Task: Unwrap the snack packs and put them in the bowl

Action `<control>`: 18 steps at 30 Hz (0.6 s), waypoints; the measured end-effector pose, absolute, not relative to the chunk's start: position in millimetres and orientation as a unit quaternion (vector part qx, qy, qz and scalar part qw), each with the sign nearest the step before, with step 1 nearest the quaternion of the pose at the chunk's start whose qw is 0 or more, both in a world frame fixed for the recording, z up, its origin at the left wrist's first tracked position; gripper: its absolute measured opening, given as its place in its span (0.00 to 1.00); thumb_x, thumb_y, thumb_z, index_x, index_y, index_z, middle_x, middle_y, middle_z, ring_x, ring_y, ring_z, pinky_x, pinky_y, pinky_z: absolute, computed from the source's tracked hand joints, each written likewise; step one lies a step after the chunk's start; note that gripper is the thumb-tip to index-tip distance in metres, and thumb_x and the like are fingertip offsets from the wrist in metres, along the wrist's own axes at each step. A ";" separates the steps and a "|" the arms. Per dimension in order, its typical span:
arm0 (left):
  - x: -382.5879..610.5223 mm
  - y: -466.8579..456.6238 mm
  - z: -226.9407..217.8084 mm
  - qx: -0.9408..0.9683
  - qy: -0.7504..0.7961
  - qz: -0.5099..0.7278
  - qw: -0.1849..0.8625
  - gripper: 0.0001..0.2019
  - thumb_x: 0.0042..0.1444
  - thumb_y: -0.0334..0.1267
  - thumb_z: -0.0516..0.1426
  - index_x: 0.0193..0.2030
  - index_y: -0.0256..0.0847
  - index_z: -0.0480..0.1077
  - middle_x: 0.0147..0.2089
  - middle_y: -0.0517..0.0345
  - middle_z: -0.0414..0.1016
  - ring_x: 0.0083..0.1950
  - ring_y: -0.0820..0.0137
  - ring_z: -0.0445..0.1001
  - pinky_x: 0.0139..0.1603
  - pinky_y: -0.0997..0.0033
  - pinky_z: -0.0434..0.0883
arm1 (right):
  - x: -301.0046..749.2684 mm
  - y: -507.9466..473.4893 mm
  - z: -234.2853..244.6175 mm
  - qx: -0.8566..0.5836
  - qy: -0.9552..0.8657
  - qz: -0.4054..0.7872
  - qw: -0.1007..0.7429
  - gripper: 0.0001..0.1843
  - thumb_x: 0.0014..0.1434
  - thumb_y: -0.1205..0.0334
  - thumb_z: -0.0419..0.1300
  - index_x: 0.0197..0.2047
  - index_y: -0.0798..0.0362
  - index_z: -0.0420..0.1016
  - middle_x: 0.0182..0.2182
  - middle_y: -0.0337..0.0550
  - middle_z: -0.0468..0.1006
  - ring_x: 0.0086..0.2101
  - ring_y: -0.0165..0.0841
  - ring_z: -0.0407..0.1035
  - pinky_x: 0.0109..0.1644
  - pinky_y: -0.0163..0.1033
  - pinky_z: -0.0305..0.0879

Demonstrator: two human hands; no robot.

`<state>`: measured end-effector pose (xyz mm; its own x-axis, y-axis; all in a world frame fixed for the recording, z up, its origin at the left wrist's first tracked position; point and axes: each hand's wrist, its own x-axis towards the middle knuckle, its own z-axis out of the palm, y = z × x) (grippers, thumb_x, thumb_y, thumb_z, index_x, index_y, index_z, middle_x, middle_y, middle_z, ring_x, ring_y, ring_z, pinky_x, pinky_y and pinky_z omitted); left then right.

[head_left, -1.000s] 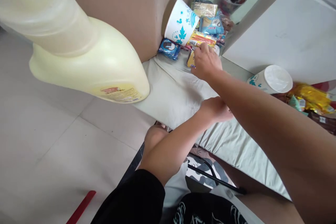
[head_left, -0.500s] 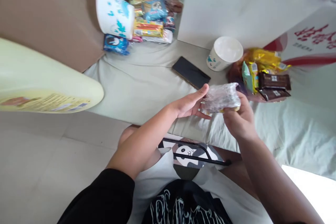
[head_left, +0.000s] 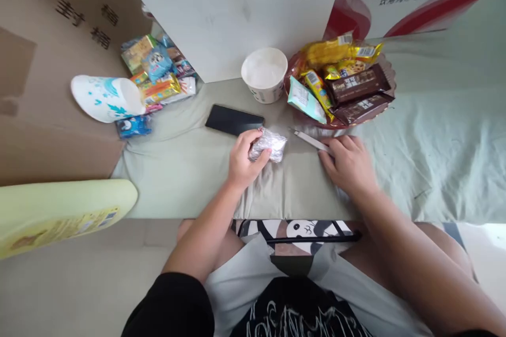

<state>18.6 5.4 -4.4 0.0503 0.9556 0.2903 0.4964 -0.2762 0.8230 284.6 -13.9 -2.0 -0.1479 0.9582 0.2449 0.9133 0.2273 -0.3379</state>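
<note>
My left hand (head_left: 245,160) grips a small bundle wrapped in clear, crinkled plastic (head_left: 272,145), thumb on the near side and fingers over the far side. What lies inside the wrapping is hard to make out. Just right of it, my right hand (head_left: 351,164) rests on the cloth with its fingers closed on the rear end of a slim white utility knife (head_left: 312,140). The knife's narrow tip points left toward the bundle. Behind my left hand lies a black phone (head_left: 234,119), and a white paper cup (head_left: 264,75) stands upright beyond it.
A reddish scalloped plate (head_left: 389,81) at the right bears several wrapped snacks. Another paper cup (head_left: 105,97) lies on its side by a pile of snack packets (head_left: 158,68). Cardboard boxes (head_left: 237,16) line the back. A pale yellow bottle (head_left: 67,205) juts in from the left.
My right hand has let go of the plastic-wrapped bundle and taken hold of the utility knife. My left hand keeps the bundle, now lower on the cloth. The view has turned to the right.
</note>
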 end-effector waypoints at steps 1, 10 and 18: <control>19.0 5.4 -5.5 0.675 0.543 0.433 0.249 0.23 0.60 0.55 0.59 0.54 0.42 0.68 0.56 0.45 0.76 0.57 0.59 0.76 0.59 0.59 0.73 | 282.6 -14.1 0.0 -0.615 -0.755 0.063 0.219 0.14 0.68 0.57 0.54 0.48 0.53 0.78 0.38 0.53 0.77 0.41 0.47 0.72 0.47 0.52 0.70; 10.5 6.1 1.8 0.637 0.538 0.420 0.359 0.25 0.55 0.45 0.65 0.58 0.43 0.69 0.59 0.46 0.74 0.42 0.68 0.76 0.41 0.68 0.75 | 268.3 -21.1 17.9 -0.535 -0.727 0.233 0.362 0.13 0.68 0.57 0.54 0.45 0.48 0.79 0.29 0.42 0.79 0.28 0.35 0.73 0.31 0.40 0.68; -4.1 7.1 7.2 0.549 0.494 0.479 0.474 0.32 0.51 0.60 0.67 0.57 0.46 0.69 0.57 0.47 0.76 0.48 0.64 0.78 0.47 0.65 0.77 | 262.3 -18.4 10.8 -0.492 -0.761 0.245 0.344 0.14 0.69 0.55 0.54 0.47 0.47 0.81 0.36 0.45 0.83 0.34 0.38 0.78 0.37 0.43 0.74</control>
